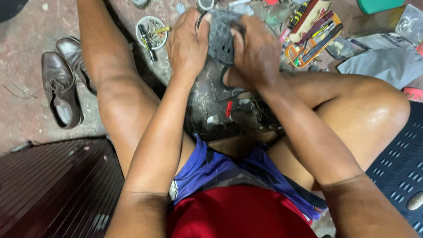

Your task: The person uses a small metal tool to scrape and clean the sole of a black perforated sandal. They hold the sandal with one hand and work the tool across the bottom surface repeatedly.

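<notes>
Dark perforated rubber shoe piece, clamped between left hand and right hand, both grips closed on it; overbending likely risks tearing the holes.

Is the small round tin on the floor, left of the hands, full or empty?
Partly full: the round tin holds small metal bits and a dark tool lying across it.

Both arms were bare to above the elbow, no sleeves, watch or rings showing on the left hand or right hand. Below the forearms: red shirt, plain. Between shirt and hands: blue-purple shorts with darker patches. Legs were bare from the shorts' hem out past both hands.
</notes>
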